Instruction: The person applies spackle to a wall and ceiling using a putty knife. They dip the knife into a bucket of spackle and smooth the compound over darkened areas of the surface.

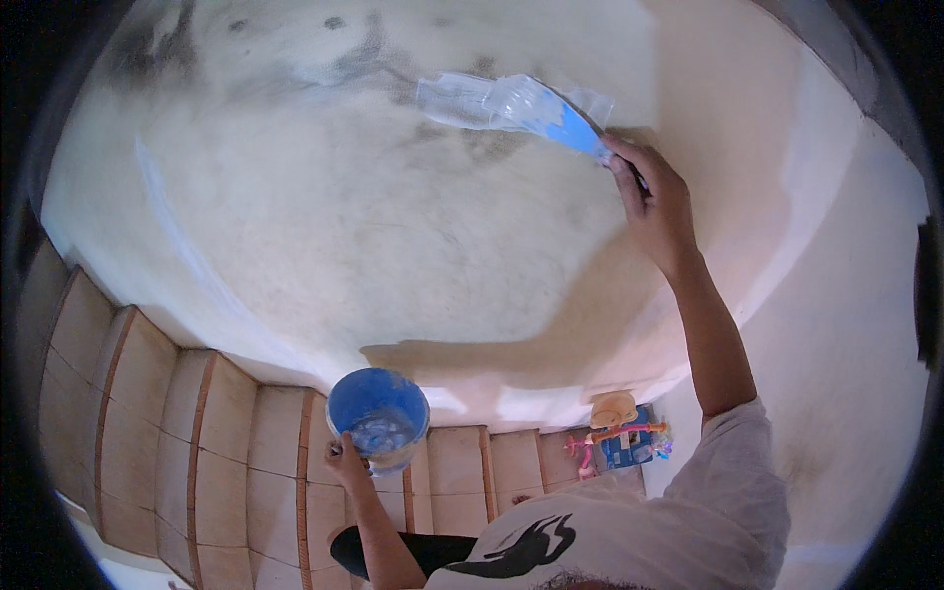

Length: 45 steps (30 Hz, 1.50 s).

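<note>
My right hand (653,197) is stretched up to the wall, its fingers wrapped round the handle of a putty knife (568,126). The blade, smeared with blue and white, lies against the wall at the right end of a wet white streak of filler (454,100). Lower down, my left hand (347,460) grips the near rim of a blue bucket (344,398), held over the stairs. Whitish paste coats the bucket's inside and bottom. Part of the left hand's fingers is hidden by the rim.
A pale wall (393,236) with dark smudges fills the view ahead. Tiled stairs (221,413) with brown edges run along its foot. At lower right stand a blue box (626,450), a pink toy (588,457) and a tan basin (614,408). Another wall (836,393) bounds the right.
</note>
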{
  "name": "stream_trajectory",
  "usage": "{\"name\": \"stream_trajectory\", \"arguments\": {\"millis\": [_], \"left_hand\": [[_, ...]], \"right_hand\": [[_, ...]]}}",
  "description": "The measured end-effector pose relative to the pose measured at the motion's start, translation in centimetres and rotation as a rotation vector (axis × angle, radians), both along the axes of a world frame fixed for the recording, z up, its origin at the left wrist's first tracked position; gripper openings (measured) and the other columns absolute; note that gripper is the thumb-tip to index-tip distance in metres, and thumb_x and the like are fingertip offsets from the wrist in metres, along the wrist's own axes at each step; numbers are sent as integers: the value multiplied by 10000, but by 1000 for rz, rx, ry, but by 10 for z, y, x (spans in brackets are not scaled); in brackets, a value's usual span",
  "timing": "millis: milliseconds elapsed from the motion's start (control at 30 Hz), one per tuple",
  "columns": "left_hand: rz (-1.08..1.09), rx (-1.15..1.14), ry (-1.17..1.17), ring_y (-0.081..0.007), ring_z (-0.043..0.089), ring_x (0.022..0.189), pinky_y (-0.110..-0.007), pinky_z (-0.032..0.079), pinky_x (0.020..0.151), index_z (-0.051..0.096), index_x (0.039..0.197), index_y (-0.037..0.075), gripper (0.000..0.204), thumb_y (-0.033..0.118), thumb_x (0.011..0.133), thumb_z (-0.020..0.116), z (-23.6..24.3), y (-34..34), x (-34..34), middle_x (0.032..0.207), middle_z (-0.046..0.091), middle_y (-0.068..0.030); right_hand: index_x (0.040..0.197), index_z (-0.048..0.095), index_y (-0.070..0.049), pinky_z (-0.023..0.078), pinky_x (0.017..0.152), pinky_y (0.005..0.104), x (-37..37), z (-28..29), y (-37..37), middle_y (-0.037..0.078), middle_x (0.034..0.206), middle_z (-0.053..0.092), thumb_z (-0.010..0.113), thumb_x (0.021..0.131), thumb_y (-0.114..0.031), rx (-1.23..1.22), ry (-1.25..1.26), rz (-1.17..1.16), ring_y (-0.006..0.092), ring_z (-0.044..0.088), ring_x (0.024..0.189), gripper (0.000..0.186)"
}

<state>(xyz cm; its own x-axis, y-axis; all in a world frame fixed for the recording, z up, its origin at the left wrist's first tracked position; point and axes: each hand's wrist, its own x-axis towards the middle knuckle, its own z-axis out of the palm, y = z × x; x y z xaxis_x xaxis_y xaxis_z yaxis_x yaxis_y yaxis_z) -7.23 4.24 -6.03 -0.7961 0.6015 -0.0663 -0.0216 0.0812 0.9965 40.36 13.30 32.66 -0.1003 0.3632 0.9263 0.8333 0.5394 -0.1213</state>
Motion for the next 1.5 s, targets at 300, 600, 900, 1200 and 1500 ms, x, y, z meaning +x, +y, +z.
{"name": "stream_trajectory", "arguments": {"millis": [300,600,900,1200,1500], "left_hand": [[-62,-33,-18,-125,407,400,-319,291,348,547,830,42,270,239,870,728,9,-2,4,560,472,-12],[-47,29,-109,-97,377,395,-315,267,348,475,762,83,274,188,913,679,5,-3,1,560,456,5],[-77,-40,-70,-105,375,382,-308,260,339,477,787,80,281,213,914,689,15,-7,4,560,449,9],[-95,-10,-73,-109,366,366,-304,256,326,494,751,76,288,210,900,702,9,3,2,548,447,2],[-114,148,-38,-106,516,601,-289,394,481,581,843,29,217,181,881,732,-24,-1,-13,730,577,-23]], "right_hand": [[1112,596,-4,543,752,329,40,-62,-8,153,995,689,594,996,-141,-36,255,38,235,694,867,180],[1090,606,-37,532,704,362,-20,-46,2,146,959,686,639,959,-119,0,150,114,268,672,816,158],[1067,583,-36,522,767,391,50,-60,-4,174,1008,672,614,975,-131,30,196,-81,310,670,881,136],[1076,544,-38,464,652,309,88,-105,-27,116,906,625,569,1018,-199,-86,357,-127,170,563,742,173],[1129,553,-38,511,732,314,-68,-111,-39,142,946,652,556,1012,-151,-412,226,373,217,647,788,163]]}}
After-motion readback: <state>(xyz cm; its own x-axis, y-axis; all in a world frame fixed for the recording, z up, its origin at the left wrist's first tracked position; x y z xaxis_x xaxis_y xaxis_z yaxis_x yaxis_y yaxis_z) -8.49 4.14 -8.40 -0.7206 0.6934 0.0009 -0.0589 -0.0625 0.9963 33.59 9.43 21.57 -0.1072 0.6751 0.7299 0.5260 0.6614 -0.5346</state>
